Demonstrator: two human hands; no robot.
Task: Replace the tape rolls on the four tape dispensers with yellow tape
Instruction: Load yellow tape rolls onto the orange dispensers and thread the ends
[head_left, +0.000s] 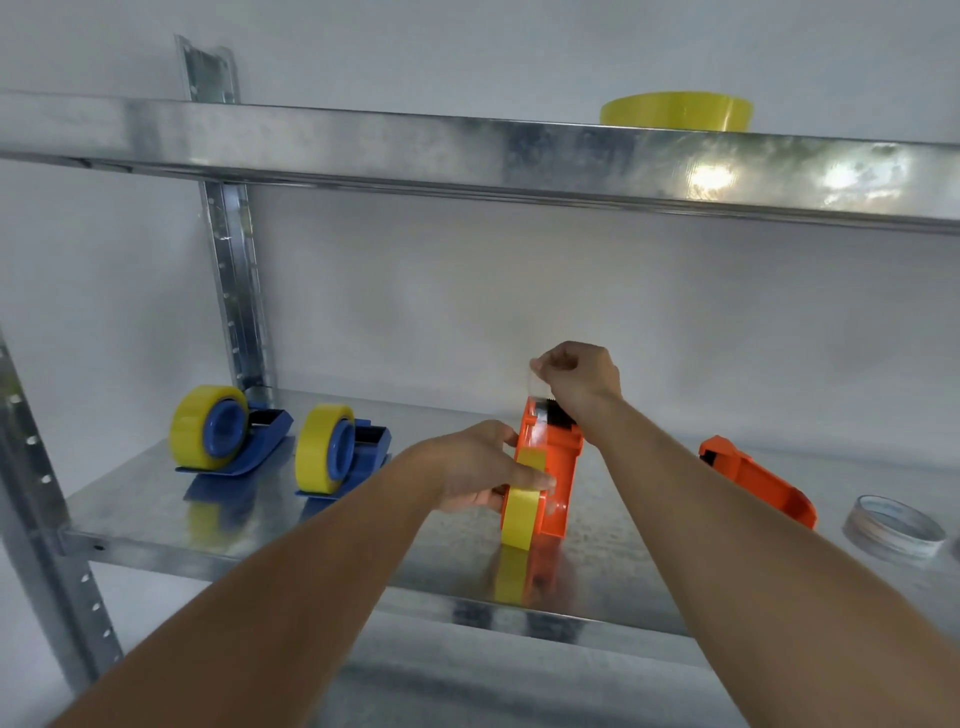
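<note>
Four tape dispensers were on the lower metal shelf: two blue and two orange. The first blue dispenser stood at the far left and the second blue dispenser just beside it on the right; each one carried one yellow tape roll. The orange dispenser in the middle stood upright and carried one yellow roll on its near side. The left hand gripped this roll, with the fingers curled around its left side and the thumb pressed across the front of the yellow band. The right hand was above the far end of the same dispenser, and its thumb and finger pinched a clear end of tape which rose from the cutter end. The second orange dispenser lay further right on the shelf, well apart from both hands, and no roll showed on it. One clear tape roll lay flat near the right edge. One more yellow tape roll lay flat on the upper shelf. So four yellow rolls were counted in total.
</note>
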